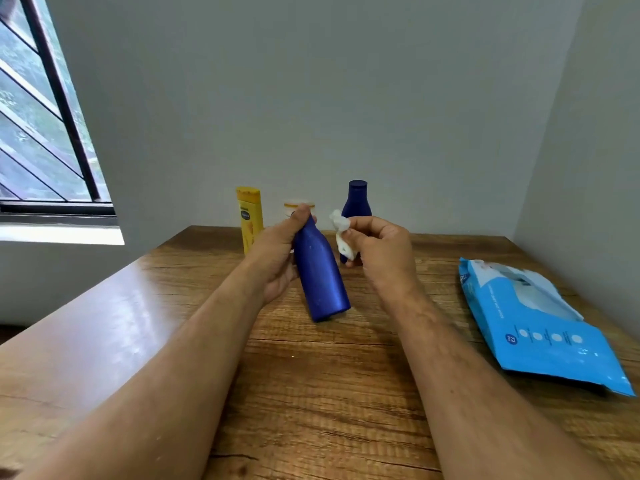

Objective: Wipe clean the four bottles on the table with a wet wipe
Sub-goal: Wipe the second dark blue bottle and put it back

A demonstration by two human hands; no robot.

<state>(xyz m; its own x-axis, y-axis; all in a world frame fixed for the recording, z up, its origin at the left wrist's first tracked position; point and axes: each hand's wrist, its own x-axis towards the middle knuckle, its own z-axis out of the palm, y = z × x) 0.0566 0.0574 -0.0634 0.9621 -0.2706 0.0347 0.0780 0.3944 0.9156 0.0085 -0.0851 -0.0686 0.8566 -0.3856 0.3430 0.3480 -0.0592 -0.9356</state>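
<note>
My left hand (pixel 277 258) grips a tall blue bottle (pixel 322 278) by its upper half, holding it tilted above the wooden table (pixel 311 393), base toward me. My right hand (pixel 377 247) pinches a crumpled white wet wipe (pixel 341 233) just to the right of that bottle's neck, a small gap apart from it. Behind the hands stand a yellow bottle (pixel 249 216), a small white bottle with a pale cap (pixel 294 205), mostly hidden by my left thumb, and a dark blue bottle (pixel 356 199) partly hidden by the wipe.
A blue wet-wipe pack (pixel 540 327) lies opened on the right side of the table. Walls close the table in at the back and right. A barred window (pixel 45 126) is at the left.
</note>
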